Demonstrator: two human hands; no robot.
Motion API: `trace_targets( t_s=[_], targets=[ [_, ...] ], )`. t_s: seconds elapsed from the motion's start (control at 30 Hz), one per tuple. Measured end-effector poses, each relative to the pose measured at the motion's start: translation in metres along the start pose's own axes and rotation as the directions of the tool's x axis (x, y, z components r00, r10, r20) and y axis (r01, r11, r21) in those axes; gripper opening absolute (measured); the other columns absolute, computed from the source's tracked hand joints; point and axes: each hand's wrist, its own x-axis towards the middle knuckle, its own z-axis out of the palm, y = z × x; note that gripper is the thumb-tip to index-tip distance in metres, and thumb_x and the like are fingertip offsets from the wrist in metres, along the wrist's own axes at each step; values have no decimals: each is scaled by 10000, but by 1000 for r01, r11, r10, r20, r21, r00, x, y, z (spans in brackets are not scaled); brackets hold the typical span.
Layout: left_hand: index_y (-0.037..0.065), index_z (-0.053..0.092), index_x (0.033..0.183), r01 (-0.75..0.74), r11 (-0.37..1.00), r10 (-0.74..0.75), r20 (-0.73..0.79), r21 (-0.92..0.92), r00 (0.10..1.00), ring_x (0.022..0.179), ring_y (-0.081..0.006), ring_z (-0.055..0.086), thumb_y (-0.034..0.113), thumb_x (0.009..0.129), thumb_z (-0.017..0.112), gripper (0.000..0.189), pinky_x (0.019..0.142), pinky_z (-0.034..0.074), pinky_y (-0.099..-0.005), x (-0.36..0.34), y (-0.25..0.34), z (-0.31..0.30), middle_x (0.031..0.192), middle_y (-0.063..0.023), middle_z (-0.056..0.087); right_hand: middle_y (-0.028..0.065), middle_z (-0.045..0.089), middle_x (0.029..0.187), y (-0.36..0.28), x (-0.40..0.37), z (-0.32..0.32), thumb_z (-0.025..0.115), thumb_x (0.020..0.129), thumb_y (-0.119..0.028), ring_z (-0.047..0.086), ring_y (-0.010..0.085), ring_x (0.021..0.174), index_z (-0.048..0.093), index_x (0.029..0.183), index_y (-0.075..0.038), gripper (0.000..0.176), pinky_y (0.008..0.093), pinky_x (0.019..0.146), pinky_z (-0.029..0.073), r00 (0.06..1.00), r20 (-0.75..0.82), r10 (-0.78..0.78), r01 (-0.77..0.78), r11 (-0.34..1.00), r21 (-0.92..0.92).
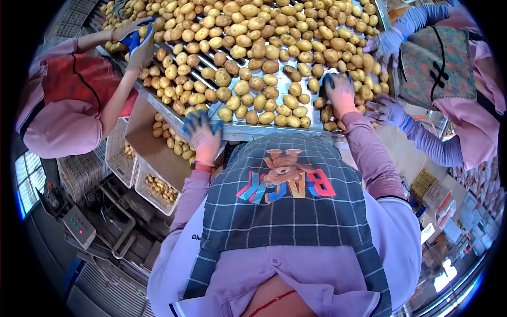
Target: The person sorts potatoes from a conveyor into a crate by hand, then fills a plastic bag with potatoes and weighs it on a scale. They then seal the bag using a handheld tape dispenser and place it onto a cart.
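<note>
My left hand (203, 136), in a pink glove with blue fingertips, is over the near edge of the metal sorting table (232, 130). Its fingers are spread and nothing is in them. Farther right, my right hand (340, 94) reaches in among the potatoes (296, 101), its gloved fingers bent downward. Something dark shows beside its palm; I cannot make out what it is. Loose yellow-brown potatoes surround this hand, with darker ones (327, 112) just below it.
Another person (79, 100) works at the left with blue-palmed gloves; a second person (443, 79) at the right has both hands at the potatoes. Below the table's left side are a chute (150, 124) and white crates (150, 193) holding potatoes. A control box (79, 226) stands lower left.
</note>
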Motion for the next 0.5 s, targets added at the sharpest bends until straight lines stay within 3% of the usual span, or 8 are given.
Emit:
trace_targets(
  t_s=[0.07,0.13,0.17,0.23,0.3,0.37,0.4,0.5],
  targets=[
    [70,357,1440,-153,975,195,289,-162,937,1355,-478,269,529,867,565,763,1127,139,-563,0,34,-1,1438,-325,317,159,672,1029,-46,29,-18,600,856,-241,620,348,948,665,1093,-83,293,425,933,444,980,-196,18,13,987,158],
    [89,353,1448,-350,930,362,111,-114,925,1376,-475,243,589,859,532,793,1124,117,-584,-6,82,12,1462,-302,296,155,655,1090,-102,35,-11,610,845,-204,595,338,1017,652,1116,-87,298,426,940,440,957,-248,-149,236,900,368],
    [72,408,1416,-324,946,303,394,-11,868,1362,-412,318,495,869,580,712,1123,197,-535,-1,111,-12,1470,-244,334,159,629,1149,-124,23,-8,610,838,-204,563,329,1102,631,1150,-101,329,425,970,428,924,-193,-329,379,848,371],
    [69,537,1315,-254,617,615,255,-745,746,1257,-321,472,296,868,644,512,1048,356,-432,8,93,11,1338,-202,501,173,546,1284,-129,-10,15,616,841,-254,482,360,1232,568,1255,-149,430,496,1060,345,749,34,-662,624,722,300],
    [34,581,1244,51,550,498,376,-833,781,1192,-257,542,212,867,621,419,1013,408,-343,19,75,-29,1249,-182,585,136,491,1359,-92,-40,10,581,870,-344,413,325,1310,542,1299,-205,452,541,1118,251,653,238,-719,675,695,247],
    [11,575,1244,-48,626,108,26,-779,994,1145,-263,567,160,860,634,417,987,424,-361,34,53,-52,1195,-182,616,113,452,1401,-55,-43,-15,579,872,-344,389,319,1328,534,1303,-215,452,525,1140,230,642,332,-691,668,717,198],
    [-14,548,1265,-298,878,114,-441,-375,890,1099,-291,590,158,852,657,460,955,449,-379,55,30,-45,1171,-181,623,111,447,1411,-36,-42,-17,584,867,-336,382,331,1333,542,1294,-218,445,511,1136,249,666,384,-640,644,752,137],
    [1,566,1256,-64,676,-179,-248,-734,952,1001,-356,631,228,843,677,484,885,489,-411,101,-13,-36,1142,-204,636,141,579,1265,-20,-25,-37,601,859,-337,549,336,1145,586,1246,-172,420,436,968,433,808,382,-449,423,893,153]
  ],
)
